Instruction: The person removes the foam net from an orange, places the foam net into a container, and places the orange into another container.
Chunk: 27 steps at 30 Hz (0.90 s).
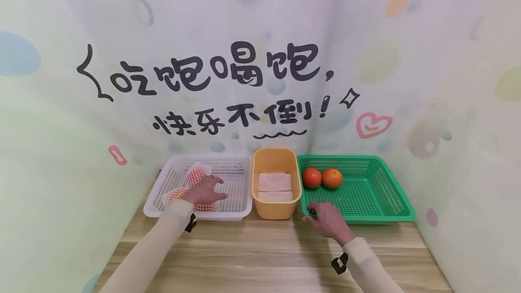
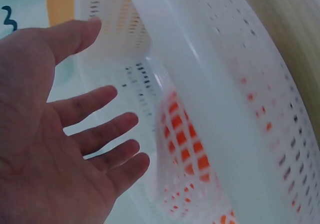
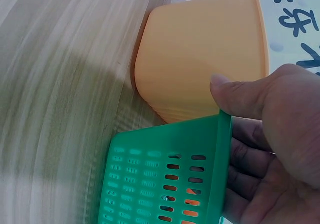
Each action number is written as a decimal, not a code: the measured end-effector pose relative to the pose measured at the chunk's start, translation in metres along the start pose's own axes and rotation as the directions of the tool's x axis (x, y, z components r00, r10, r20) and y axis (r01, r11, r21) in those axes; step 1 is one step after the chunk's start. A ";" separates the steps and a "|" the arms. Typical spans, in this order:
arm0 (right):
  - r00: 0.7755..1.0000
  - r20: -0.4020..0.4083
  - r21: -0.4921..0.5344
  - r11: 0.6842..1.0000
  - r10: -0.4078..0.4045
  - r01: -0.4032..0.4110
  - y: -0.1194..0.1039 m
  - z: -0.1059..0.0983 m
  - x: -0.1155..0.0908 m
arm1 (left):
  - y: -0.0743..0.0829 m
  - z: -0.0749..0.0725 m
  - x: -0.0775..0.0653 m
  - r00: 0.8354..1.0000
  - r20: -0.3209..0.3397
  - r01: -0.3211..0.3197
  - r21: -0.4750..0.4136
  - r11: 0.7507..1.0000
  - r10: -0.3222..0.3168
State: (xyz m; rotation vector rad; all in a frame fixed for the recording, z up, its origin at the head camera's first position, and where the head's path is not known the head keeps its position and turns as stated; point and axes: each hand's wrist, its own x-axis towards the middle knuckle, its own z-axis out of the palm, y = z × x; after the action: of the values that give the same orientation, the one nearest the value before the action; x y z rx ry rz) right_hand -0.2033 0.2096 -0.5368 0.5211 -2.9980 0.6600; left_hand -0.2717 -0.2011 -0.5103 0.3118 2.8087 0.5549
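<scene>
The left hand (image 1: 205, 190), its grip spread and holding nothing, was over the white basket (image 1: 240, 191) at left, beside netted orange-red fruits (image 1: 196, 175). Right of centre, the right hand (image 1: 329, 220) curled at the corner of the green basket (image 1: 368, 198), which held two bare fruits (image 1: 331, 178); whether its grip held the rim I couldn't tell.

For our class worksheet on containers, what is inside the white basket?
The white basket holds orange-red fruit in white netting. In the head view, the left hand and sleeve partly cover it; what lies behind them cannot be seen there.
</scene>
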 end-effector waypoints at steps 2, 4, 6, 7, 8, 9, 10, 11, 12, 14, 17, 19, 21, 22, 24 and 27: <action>1.000 -0.001 0.003 1.000 0.007 -0.007 0.000 0.000 0.000 | -0.003 -0.003 0.002 0.999 0.050 -0.002 0.008 1.000 0.002; 1.000 0.001 0.002 1.000 0.013 -0.013 0.000 0.000 -0.001 | -0.006 -0.005 0.003 0.995 0.101 0.012 0.014 1.000 -0.013; 1.000 0.000 0.000 1.000 0.013 -0.013 0.000 0.000 -0.001 | -0.008 -0.007 0.004 0.989 0.149 0.009 0.042 0.999 -0.015; 1.000 0.001 0.001 1.000 0.014 -0.014 -0.001 0.000 -0.001 | -0.010 -0.008 0.004 0.985 0.171 0.005 0.064 0.998 -0.016; 1.000 0.000 -0.001 1.000 0.013 -0.013 -0.001 0.000 -0.001 | -0.012 -0.008 0.004 0.981 0.192 0.002 0.086 0.996 -0.018; 1.000 0.001 -0.002 1.000 0.012 -0.012 -0.001 0.001 -0.001 | -0.013 -0.008 0.004 0.977 0.211 0.003 0.105 0.994 -0.026; 1.000 0.001 -0.003 1.000 0.012 -0.012 -0.001 0.001 -0.001 | -0.015 -0.008 0.004 0.973 0.228 0.003 0.131 0.991 -0.033; 1.000 0.001 -0.003 1.000 0.013 -0.013 -0.001 0.001 -0.001 | -0.016 -0.008 0.004 0.969 0.243 0.003 0.150 0.989 -0.040; 1.000 0.002 -0.002 1.000 0.016 -0.016 -0.001 0.001 0.000 | -0.017 -0.008 0.005 0.966 0.255 -0.002 0.171 0.985 -0.042; 1.000 0.003 -0.002 1.000 0.020 -0.020 -0.001 0.001 0.000 | -0.018 -0.008 0.005 0.960 0.274 -0.003 0.203 0.979 -0.054; 1.000 0.005 0.005 1.000 0.025 -0.025 0.000 0.002 0.000 | -0.021 -0.006 0.006 0.956 0.283 0.011 0.230 0.973 -0.077; 1.000 0.005 0.009 1.000 0.023 -0.023 0.000 0.002 0.000 | -0.022 -0.006 0.006 0.957 0.281 0.007 0.237 0.972 -0.075; 1.000 0.005 0.010 1.000 0.023 -0.023 0.001 0.003 0.000 | -0.023 -0.005 0.007 0.958 0.275 0.015 0.235 0.972 -0.081; 1.000 0.005 0.012 1.000 0.023 -0.023 0.001 0.003 0.000 | -0.023 -0.005 0.007 0.959 0.272 0.018 0.231 0.973 -0.083; 1.000 0.005 0.013 1.000 0.021 -0.021 0.001 0.002 0.000 | -0.022 -0.006 0.006 0.959 0.268 0.026 0.225 0.974 -0.087; 1.000 0.009 0.017 1.000 0.023 -0.024 0.002 0.002 0.000 | -0.020 -0.008 0.005 0.960 0.264 0.035 0.215 0.976 -0.093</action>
State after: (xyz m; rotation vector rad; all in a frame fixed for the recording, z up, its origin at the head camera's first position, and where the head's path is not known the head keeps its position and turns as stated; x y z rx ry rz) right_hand -0.2038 0.2100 -0.5395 0.4917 -3.0140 0.6867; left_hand -0.2821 -0.2210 -0.5123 0.3098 2.5980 0.1840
